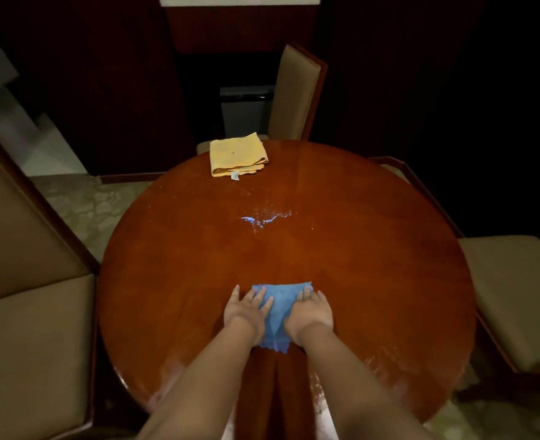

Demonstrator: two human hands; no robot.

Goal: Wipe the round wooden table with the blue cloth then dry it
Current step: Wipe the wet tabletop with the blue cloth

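The round wooden table (373,249) fills the middle of the view, its top glossy and reddish. A blue cloth (281,308) lies flat on its near half. My left hand (246,309) presses on the cloth's left side with fingers spread. My right hand (313,309) presses on its right side, fingers flat. A wet, glinting patch (263,219) with small droplets sits at the table's centre. A folded yellow cloth (238,154) rests at the far edge of the table.
Padded chairs stand around the table: one at the left (24,281), one at the right (522,296), one at the far side (297,93). Pale streaks mark the near table edge (173,369). A marbled floor (84,208) shows at the left.
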